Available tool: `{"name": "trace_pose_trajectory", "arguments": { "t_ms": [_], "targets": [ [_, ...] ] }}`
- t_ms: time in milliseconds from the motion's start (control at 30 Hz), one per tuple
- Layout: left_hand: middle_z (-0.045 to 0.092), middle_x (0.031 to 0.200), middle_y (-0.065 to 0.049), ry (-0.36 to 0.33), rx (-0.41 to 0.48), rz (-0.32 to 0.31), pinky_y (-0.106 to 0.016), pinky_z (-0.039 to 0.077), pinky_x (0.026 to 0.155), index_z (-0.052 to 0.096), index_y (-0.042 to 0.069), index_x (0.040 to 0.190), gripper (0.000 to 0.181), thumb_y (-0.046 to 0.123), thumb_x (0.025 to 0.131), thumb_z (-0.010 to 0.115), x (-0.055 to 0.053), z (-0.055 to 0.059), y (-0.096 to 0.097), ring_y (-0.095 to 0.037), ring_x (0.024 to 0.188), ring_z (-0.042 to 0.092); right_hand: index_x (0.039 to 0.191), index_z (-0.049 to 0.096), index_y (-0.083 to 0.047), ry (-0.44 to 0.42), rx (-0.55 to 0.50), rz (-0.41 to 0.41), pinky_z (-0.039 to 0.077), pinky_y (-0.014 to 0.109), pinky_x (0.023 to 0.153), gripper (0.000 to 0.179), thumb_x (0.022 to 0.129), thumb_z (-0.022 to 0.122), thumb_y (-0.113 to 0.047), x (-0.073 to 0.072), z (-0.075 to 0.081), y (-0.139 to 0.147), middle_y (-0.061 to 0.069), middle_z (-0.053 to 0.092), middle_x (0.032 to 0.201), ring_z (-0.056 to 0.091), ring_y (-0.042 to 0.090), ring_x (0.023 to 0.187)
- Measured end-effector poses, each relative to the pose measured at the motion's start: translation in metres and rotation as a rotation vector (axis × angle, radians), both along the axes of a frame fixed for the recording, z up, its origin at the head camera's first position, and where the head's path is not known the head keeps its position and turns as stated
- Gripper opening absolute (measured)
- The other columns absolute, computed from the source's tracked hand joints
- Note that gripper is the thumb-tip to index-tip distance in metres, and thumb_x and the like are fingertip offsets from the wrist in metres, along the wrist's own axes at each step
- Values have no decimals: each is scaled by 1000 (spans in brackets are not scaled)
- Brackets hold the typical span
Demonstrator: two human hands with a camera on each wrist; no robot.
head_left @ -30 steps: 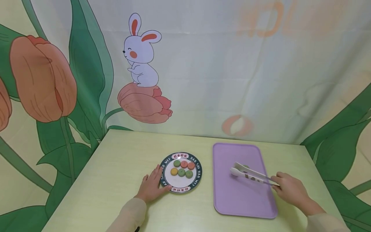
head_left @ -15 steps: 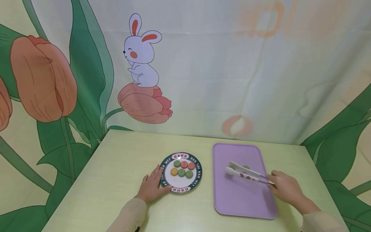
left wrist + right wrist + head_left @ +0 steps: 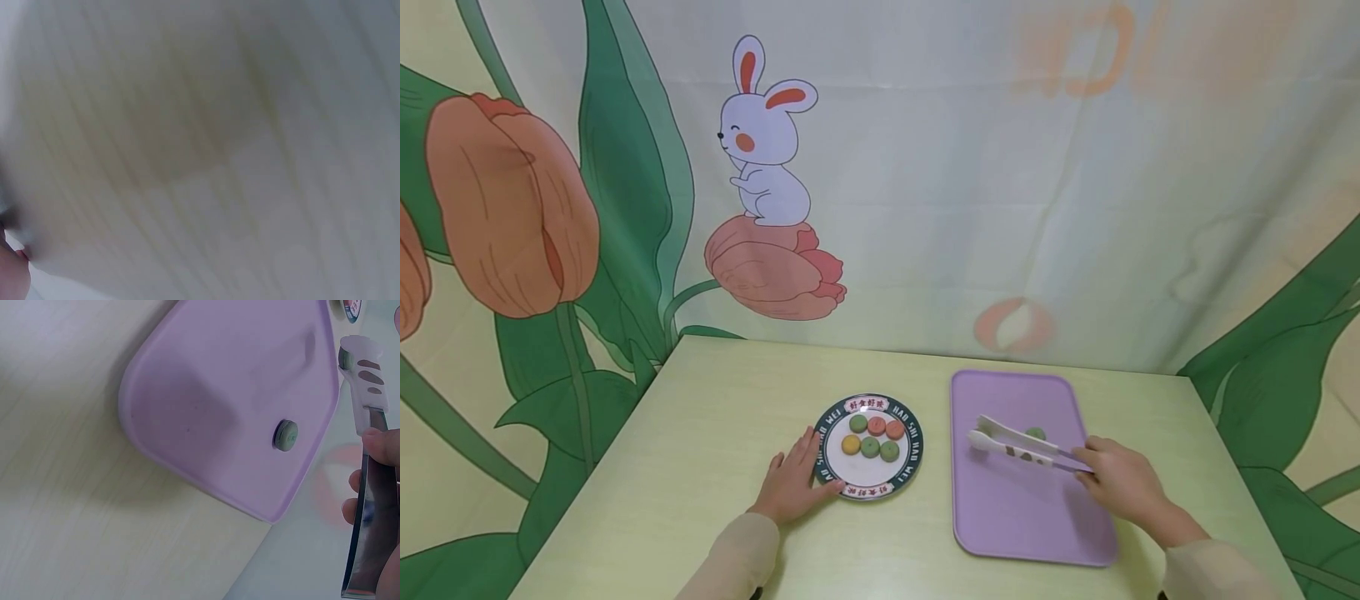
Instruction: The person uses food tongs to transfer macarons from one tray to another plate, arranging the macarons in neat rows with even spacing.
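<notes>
My right hand (image 3: 1123,483) grips a pair of tongs (image 3: 1017,452) with white tips and metal arms, held over the purple tray (image 3: 1022,521). In the right wrist view, a green macaron-like sweet (image 3: 344,359) shows between the tong tips. Another green sweet (image 3: 1036,433) lies on the tray, behind the tongs in the head view. My left hand (image 3: 793,479) rests at the left rim of a round plate (image 3: 865,475), fingers spread, thumb at the front rim. Several green, pink and yellow sweets (image 3: 870,447) sit on the plate. A blurred pale surface fills the left wrist view.
Plate and tray stand side by side on a pale table (image 3: 715,417), with a gap between them. A curtain (image 3: 910,208) printed with a rabbit and tulips hangs along the table's back edge.
My right hand and the tongs have moved left across the tray, towards the plate. The sweet on the tray shows more fully behind the tongs. My left hand has stayed at the plate.
</notes>
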State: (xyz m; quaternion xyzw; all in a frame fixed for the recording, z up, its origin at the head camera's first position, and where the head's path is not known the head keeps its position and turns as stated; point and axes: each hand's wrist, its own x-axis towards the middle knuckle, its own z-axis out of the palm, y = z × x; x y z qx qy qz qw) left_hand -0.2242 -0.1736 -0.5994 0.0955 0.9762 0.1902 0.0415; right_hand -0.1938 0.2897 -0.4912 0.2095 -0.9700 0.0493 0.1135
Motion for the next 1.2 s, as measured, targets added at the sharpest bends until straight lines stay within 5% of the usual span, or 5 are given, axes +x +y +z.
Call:
{"name": "trace_pose_trajectory", "arguments": {
  "t_ms": [900,1200],
  "targets": [
    [9,150,-6,2,-2,1,-54,14,107,14,9,142,96,70,74,43,1,1,0,-25,136,15,79,62,-14,37,5,45,29,19,45,16,67,72,-17,-5,-1,-26,-9,41,65,33,5,54],
    [9,150,-6,2,-2,-1,-53,14,107,14,9,142,96,71,74,42,1,2,0,-25,136,15,92,69,-11,33,-7,65,30,17,45,26,67,73,-19,-8,-5,-34,-9,46,66,35,4,55]
  ]
}}
